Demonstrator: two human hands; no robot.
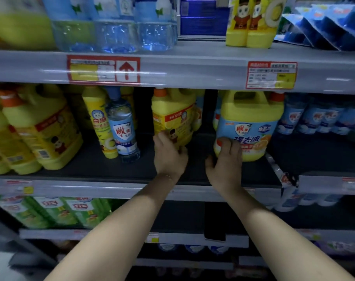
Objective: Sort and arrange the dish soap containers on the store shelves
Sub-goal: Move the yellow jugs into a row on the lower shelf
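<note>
Left hand (168, 157) grips the yellow jug (173, 116) low down, right hand (225, 161) touches the blue-label jug (248, 126) beside it.

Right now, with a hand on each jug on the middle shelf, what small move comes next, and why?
Probably slide the yellow jug forward with the left hand, whose grip is on its lower corner. It sits further back than the blue-label jug that the right hand touches, with bare shelf before it, so this would line up the fronts.
</note>
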